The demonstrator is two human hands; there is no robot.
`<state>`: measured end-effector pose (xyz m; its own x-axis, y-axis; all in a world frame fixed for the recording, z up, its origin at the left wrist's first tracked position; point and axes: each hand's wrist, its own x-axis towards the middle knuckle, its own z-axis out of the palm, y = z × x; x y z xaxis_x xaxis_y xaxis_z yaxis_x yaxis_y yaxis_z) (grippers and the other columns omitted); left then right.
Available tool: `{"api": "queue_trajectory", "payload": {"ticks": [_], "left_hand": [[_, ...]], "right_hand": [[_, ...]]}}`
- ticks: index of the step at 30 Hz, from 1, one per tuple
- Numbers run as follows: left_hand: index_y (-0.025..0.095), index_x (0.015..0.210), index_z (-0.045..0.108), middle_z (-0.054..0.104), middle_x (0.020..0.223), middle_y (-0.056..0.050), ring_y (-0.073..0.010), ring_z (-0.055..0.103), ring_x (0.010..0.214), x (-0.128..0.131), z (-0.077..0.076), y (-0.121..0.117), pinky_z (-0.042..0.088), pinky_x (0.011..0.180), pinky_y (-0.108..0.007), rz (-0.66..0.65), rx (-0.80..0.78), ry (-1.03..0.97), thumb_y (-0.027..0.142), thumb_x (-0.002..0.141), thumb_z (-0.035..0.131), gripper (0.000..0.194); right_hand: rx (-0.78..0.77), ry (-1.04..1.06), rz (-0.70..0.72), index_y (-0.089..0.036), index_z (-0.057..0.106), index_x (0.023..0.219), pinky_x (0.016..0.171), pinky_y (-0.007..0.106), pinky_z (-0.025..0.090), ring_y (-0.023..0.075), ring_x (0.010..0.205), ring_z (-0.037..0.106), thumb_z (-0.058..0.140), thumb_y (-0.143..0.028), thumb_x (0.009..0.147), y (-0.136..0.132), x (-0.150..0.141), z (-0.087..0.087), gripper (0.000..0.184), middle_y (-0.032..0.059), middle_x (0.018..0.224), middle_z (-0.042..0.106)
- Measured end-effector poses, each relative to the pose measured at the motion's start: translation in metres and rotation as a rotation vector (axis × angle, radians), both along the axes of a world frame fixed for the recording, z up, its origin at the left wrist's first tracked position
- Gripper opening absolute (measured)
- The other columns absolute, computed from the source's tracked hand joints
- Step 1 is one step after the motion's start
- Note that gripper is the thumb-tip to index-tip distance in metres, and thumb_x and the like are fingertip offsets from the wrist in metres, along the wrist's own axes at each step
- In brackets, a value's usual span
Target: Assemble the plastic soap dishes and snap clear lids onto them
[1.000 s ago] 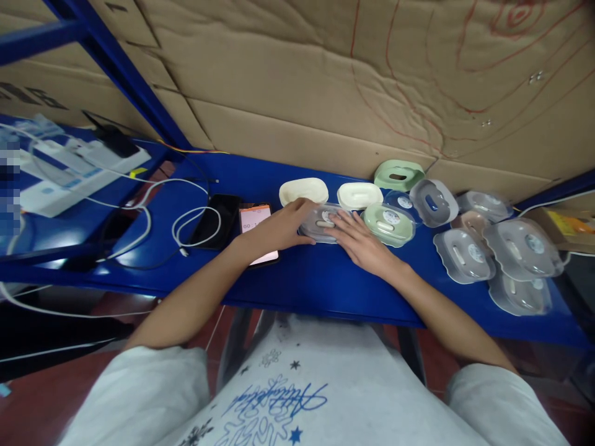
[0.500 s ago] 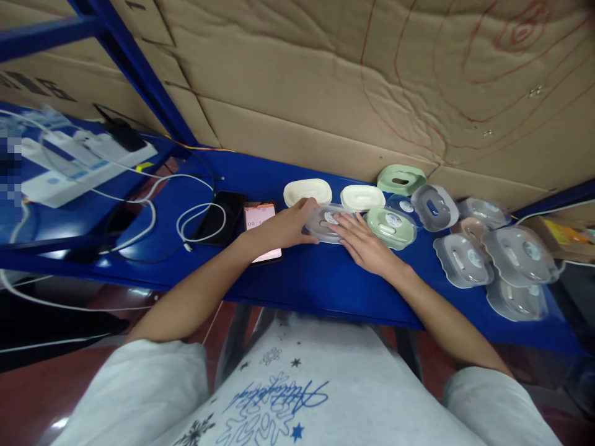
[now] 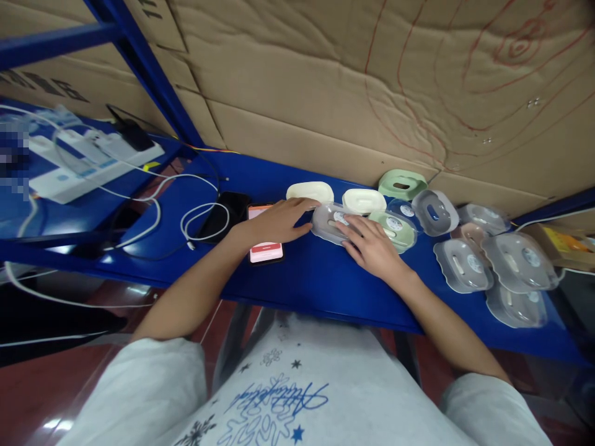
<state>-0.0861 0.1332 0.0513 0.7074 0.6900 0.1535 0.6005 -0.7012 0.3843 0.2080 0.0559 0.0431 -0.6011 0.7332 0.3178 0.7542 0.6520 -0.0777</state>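
Note:
A clear plastic lidded case (image 3: 328, 222) lies on the blue shelf (image 3: 307, 279) in front of me. My right hand (image 3: 369, 248) rests on its right side, fingers spread over the lid. My left hand (image 3: 279, 223) lies flat beside the case's left edge, fingers stretched out, partly over a phone with a pink screen (image 3: 264, 248). A cream case (image 3: 309, 191) and a second cream case (image 3: 363, 201) sit just behind. A green case with a clear lid (image 3: 395, 228) is right of my right hand.
Several more clear and green cases (image 3: 518, 260) crowd the right end of the shelf. A black phone (image 3: 222, 215), white cables (image 3: 195, 217) and a white power strip (image 3: 88, 167) lie at the left. A cardboard wall (image 3: 372, 93) closes the back.
The clear case has tilted and shifted slightly right under my right hand. My left hand has come off its left edge and now lies flatter on the shelf.

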Motion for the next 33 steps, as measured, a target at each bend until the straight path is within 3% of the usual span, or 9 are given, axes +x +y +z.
{"api": "queue_trajectory", "payload": {"ticks": [4, 8, 11, 16, 19, 22, 26, 29, 33], "left_hand": [[0.014, 0.149, 0.055, 0.064, 0.147, -0.022, -0.0408, 0.060, 0.137, -0.002, -0.008, 0.005, 0.047, 0.110, -0.060, 0.202, 0.135, 0.165, 0.018, 0.097, 0.056, 0.052], [0.018, 0.112, 0.074, 0.075, 0.116, -0.016, -0.0361, 0.068, 0.116, -0.004, -0.008, 0.010, 0.055, 0.094, -0.048, 0.299, 0.197, 0.186, 0.016, 0.094, 0.060, 0.022], [0.020, 0.104, 0.074, 0.074, 0.108, -0.013, -0.0329, 0.068, 0.106, -0.011, 0.001, 0.013, 0.057, 0.085, -0.044, 0.373, 0.266, 0.083, 0.022, 0.100, 0.055, 0.019], [0.022, 0.116, 0.069, 0.072, 0.113, -0.011, -0.0317, 0.064, 0.111, -0.023, 0.019, 0.014, 0.054, 0.098, -0.048, 0.499, 0.407, -0.190, 0.031, 0.106, 0.050, 0.023], [0.022, 0.120, 0.067, 0.071, 0.119, -0.011, -0.0307, 0.062, 0.116, -0.017, 0.023, 0.008, 0.052, 0.104, -0.048, 0.357, 0.400, -0.242, 0.032, 0.108, 0.048, 0.024], [0.019, 0.118, 0.068, 0.072, 0.120, -0.011, -0.0287, 0.063, 0.117, 0.000, 0.021, -0.005, 0.050, 0.107, -0.046, 0.039, 0.304, -0.179, 0.027, 0.109, 0.047, 0.024], [0.018, 0.113, 0.070, 0.074, 0.115, -0.011, -0.0265, 0.065, 0.111, 0.022, 0.008, -0.025, 0.050, 0.101, -0.041, -0.226, 0.189, 0.016, 0.019, 0.106, 0.051, 0.021], [0.019, 0.110, 0.071, 0.074, 0.113, -0.009, -0.0259, 0.067, 0.112, 0.030, -0.001, -0.034, 0.048, 0.100, -0.040, -0.290, 0.154, 0.104, 0.016, 0.103, 0.056, 0.017], [0.019, 0.109, 0.072, 0.075, 0.112, -0.008, -0.0253, 0.069, 0.112, 0.031, -0.005, -0.034, 0.049, 0.102, -0.039, -0.295, 0.146, 0.109, 0.014, 0.101, 0.058, 0.016]], "right_hand": [[0.032, -0.021, -0.055, -0.026, 0.051, 0.161, 0.105, 0.061, 0.053, 0.0389, 0.125, 0.060, 0.049, -0.030, 0.108, -0.005, -0.004, 0.003, 0.054, 0.0192, 0.139, 0.064], [0.046, 0.016, -0.071, -0.022, 0.055, 0.157, 0.103, 0.055, 0.056, 0.0361, 0.117, 0.062, 0.048, -0.024, 0.106, -0.003, -0.013, -0.004, 0.051, 0.0184, 0.125, 0.068], [-0.003, 0.067, -0.062, -0.017, 0.056, 0.154, 0.111, 0.056, 0.054, 0.0354, 0.130, 0.061, 0.040, -0.013, 0.104, 0.003, -0.019, -0.012, 0.053, 0.0193, 0.134, 0.068], [-0.058, 0.078, 0.019, -0.016, 0.046, 0.161, 0.132, 0.061, 0.032, 0.0295, 0.156, 0.045, 0.037, -0.005, 0.099, 0.021, -0.002, -0.007, 0.063, 0.0158, 0.162, 0.054], [0.024, 0.113, -0.142, -0.018, 0.049, 0.159, 0.130, 0.059, 0.033, 0.0298, 0.154, 0.046, 0.039, -0.009, 0.101, 0.045, 0.030, 0.016, 0.060, 0.0144, 0.162, 0.054], [0.112, 0.101, -0.410, -0.014, 0.050, 0.157, 0.125, 0.058, 0.034, 0.0354, 0.153, 0.045, 0.044, -0.015, 0.102, 0.076, 0.068, 0.039, 0.056, 0.0192, 0.163, 0.052], [0.054, -0.002, -0.696, -0.005, 0.048, 0.156, 0.118, 0.062, 0.033, 0.0428, 0.145, 0.048, 0.059, -0.022, 0.098, 0.109, 0.102, 0.047, 0.062, 0.0292, 0.154, 0.056], [0.026, -0.044, -0.701, -0.008, 0.060, 0.146, 0.111, 0.062, 0.035, 0.0431, 0.136, 0.052, 0.063, -0.028, 0.097, 0.117, 0.113, 0.042, 0.054, 0.0283, 0.146, 0.059], [0.046, -0.037, -0.517, -0.017, 0.072, 0.118, 0.111, 0.061, 0.035, 0.0405, 0.130, 0.055, 0.068, -0.036, 0.095, 0.115, 0.108, 0.042, 0.031, 0.0188, 0.132, 0.066]]}}
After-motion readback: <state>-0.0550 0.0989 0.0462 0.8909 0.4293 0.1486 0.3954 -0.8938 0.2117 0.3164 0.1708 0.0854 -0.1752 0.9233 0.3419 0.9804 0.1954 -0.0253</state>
